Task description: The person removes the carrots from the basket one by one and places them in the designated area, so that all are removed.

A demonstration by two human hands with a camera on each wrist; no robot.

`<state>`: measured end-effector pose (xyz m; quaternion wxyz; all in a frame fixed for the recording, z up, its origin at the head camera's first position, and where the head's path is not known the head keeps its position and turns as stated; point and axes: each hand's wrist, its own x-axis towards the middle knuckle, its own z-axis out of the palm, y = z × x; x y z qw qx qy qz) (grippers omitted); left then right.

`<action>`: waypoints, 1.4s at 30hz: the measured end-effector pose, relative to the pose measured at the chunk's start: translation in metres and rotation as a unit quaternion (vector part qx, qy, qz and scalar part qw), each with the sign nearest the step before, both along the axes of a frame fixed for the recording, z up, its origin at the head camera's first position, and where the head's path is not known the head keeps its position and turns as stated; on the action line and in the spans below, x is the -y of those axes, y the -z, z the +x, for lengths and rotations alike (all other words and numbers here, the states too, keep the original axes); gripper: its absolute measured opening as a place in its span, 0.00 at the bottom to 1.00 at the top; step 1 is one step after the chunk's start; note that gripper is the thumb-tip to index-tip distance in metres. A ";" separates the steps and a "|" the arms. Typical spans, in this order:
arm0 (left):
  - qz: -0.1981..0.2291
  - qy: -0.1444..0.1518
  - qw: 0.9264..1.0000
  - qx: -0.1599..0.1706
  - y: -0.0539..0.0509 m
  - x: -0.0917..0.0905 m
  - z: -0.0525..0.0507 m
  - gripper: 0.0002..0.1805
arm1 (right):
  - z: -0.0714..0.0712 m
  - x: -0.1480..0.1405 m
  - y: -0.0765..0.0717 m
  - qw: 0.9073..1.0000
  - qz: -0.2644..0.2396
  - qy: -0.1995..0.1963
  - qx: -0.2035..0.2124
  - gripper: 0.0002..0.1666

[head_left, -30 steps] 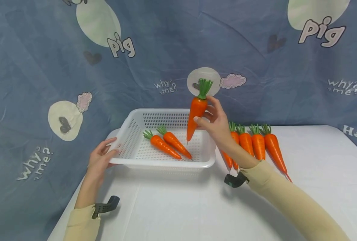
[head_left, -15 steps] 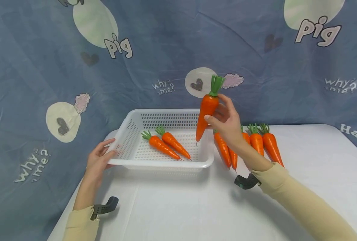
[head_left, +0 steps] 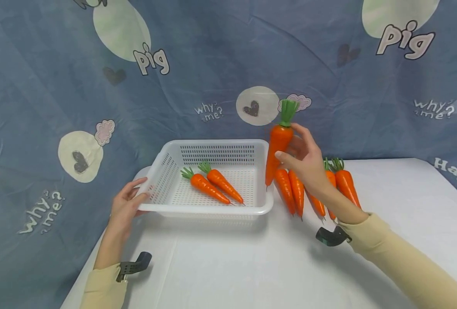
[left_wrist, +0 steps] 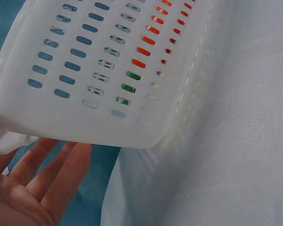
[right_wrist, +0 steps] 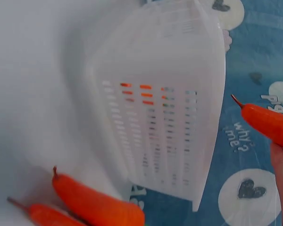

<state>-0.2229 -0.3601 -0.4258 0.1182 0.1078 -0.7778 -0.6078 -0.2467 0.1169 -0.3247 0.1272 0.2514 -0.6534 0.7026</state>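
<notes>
Notably, the tapered, glossy orange carrot with a green tuft (head_left: 278, 143) had shifted rightward over the past second, from above the interior of the white rectangular perforated plastic basket (head_left: 209, 209) to its right-hand rim; this was judged to favour removal over placing, bringing it nearer the loose orange carrots (head_left: 284, 191) on the white-covered table (head_left: 220, 266). The right hand (head_left: 309, 165) pinched it between thumb and fingers, closed to the carrot's thickness, tuft up and tip down; the left hand (head_left: 127, 201) held the basket's left end at the rim, thumb and fingers partly closed; two orange carrots with green tufts (head_left: 210, 189) lay inside.

The right hand and forearm covered parts of the loose carrots, so their count was unconfirmed; the right wrist view cut off the held carrot's upper end; some left fingertips were hidden behind the rim.
</notes>
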 end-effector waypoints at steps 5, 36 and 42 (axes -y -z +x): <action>-0.006 0.012 1.000 -0.005 -0.004 -0.003 0.003 0.28 | 0.004 -0.012 0.000 1.000 0.017 0.001 0.002 0.38; 0.000 -0.018 1.000 0.016 -0.041 -0.033 0.026 0.27 | 0.029 -0.085 0.001 0.992 0.117 0.037 0.029 0.38; 0.006 -0.013 1.000 0.025 -0.044 -0.033 0.027 0.28 | 0.032 -0.098 0.003 0.987 0.150 0.054 0.026 0.38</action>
